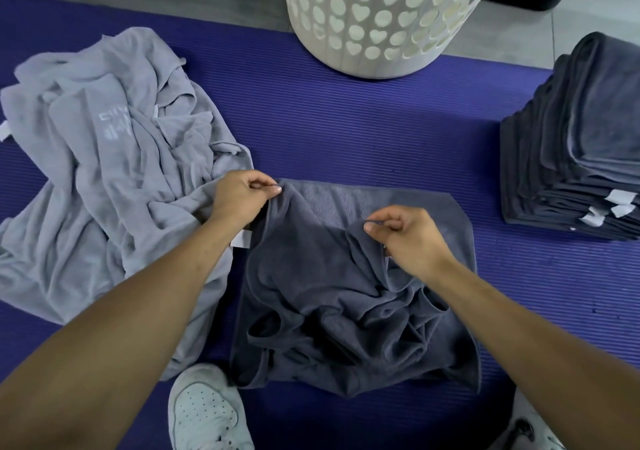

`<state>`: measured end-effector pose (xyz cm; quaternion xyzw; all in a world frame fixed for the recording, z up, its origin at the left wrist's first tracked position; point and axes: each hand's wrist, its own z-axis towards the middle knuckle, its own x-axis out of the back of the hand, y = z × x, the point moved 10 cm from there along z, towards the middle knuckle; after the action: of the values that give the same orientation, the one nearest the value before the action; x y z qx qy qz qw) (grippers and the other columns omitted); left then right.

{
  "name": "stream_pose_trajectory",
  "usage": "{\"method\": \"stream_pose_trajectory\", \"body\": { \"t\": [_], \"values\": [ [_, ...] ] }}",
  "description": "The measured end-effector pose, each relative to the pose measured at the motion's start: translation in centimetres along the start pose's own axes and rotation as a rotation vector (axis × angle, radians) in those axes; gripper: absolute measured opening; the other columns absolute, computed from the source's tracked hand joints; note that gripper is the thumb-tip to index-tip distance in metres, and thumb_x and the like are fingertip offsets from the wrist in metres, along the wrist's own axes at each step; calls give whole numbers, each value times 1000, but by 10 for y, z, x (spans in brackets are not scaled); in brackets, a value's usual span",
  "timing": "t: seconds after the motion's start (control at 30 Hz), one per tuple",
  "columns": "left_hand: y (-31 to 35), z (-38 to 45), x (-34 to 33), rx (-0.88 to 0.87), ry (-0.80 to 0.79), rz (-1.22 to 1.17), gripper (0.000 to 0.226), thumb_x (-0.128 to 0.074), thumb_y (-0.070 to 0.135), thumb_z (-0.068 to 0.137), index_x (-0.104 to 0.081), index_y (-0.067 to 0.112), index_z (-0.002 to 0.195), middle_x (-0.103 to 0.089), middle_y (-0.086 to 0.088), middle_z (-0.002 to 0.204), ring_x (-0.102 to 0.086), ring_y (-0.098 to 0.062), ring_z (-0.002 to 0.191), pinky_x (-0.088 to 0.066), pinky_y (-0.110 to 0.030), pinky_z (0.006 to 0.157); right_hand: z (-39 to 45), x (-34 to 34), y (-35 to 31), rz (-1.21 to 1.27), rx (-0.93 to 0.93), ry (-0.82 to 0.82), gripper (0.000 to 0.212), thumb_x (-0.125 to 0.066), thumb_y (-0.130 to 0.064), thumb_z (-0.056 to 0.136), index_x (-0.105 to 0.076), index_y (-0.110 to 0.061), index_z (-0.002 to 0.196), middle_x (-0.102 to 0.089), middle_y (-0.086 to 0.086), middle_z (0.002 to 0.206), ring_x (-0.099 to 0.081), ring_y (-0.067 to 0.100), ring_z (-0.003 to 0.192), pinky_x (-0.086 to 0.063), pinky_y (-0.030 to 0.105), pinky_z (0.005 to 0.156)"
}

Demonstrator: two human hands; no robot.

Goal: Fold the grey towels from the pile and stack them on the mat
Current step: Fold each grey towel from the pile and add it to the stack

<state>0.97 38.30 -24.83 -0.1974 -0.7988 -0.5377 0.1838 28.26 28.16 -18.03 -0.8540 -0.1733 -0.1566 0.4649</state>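
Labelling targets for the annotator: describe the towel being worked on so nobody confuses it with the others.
Start at the white basket with heart-shaped holes at the top of the purple mat. Straight below it, nearest the person, lies the dark grey towel, crumpled, with the left hand and right hand each pinching its upper edge. Unlike the light grey pile beside it and the folded stack at right, it is dark and unfolded.

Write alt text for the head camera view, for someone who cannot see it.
Two bare hands, left hand and right hand, each pinch an edge of a crumpled dark grey towel on a ribbed purple mat. A light grey towel pile lies left; a folded dark towel stack sits right.
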Motion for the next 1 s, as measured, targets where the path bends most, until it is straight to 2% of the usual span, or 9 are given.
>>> {"method": "stream_pose_trajectory", "body": {
  "t": [0.23,0.37,0.47,0.63,0.7,0.77,0.83,0.93,1.0],
  "values": [
    [5,5,-1,-7,43,82,3,-78,18,82,-75,18,84,-70,7,75,-67,-9,78,-49,-18,77,5,-7,-1,9,-1,-6,7,-68,-23,93,-71,-28,89,-74,-12,75,-67,-3,69,-49,11,61],
    [5,8,-1,33,80,129,10,-79,21,81,-72,20,88,-65,12,73,-65,-10,78,-46,-18,73,5,-9,0,-4,-7,-11,5,-68,-24,93,-72,-27,91,-74,-11,79,-66,-4,66,-46,10,60],
    [3,6,0,42,105,181,19,-76,22,85,-72,16,102,-69,4,84,-66,-12,83,-48,-22,77,5,-8,-2,-10,9,-9,10,-68,-24,93,-70,-31,87,-74,-12,76,-67,-3,68,-48,10,60],
    [14,6,-4,56,52,352,9,-70,26,89,-67,18,86,-70,-1,86,-65,-19,85,-51,-32,78,7,7,1,-86,8,-30,4,-68,-25,93,-72,-24,93,-74,-8,76,-67,1,66,-55,20,67],
    [24,3,-7,-5,39,440,13,-67,28,90,-61,20,83,-67,-3,96,-62,-20,87,-51,-36,81,8,17,3,-133,3,-58,5,-68,-25,93,-72,-24,92,-74,-6,79,-70,8,74,-58,26,73],
    [37,-5,-16,-72,16,443,12,-64,28,92,-59,20,84,-63,-2,97,-59,-19,88,-50,-38,83,7,32,4,-213,2,-76,5,-68,-25,93,-72,-25,89,-74,-6,79,-69,9,74,-56,23,71],
    [51,-15,-32,-124,-42,396,11,-63,26,93,-60,18,87,-64,1,89,-59,-19,86,-47,-34,78,6,52,9,-334,-14,-76,4,-68,-24,93,-70,-23,89,-72,-7,80,-67,6,72,-48,16,62],
    [77,-34,-68,-161,-158,304,9,-62,22,95,-59,15,90,-60,6,78,-56,-11,74,-37,-20,61,7,88,20,-485,-26,-37,5,-67,-19,92,-70,-16,91,-71,-1,81,-65,10,72,-50,19,63],
    [93,-45,-95,-171,-207,235,8,-61,21,96,-59,14,92,-59,7,77,-54,-4,70,-35,-15,57,9,111,28,-528,-33,10,7,-66,-17,93,-70,-13,90,-72,4,81,-64,12,71,-47,17,61]
  ]
}}
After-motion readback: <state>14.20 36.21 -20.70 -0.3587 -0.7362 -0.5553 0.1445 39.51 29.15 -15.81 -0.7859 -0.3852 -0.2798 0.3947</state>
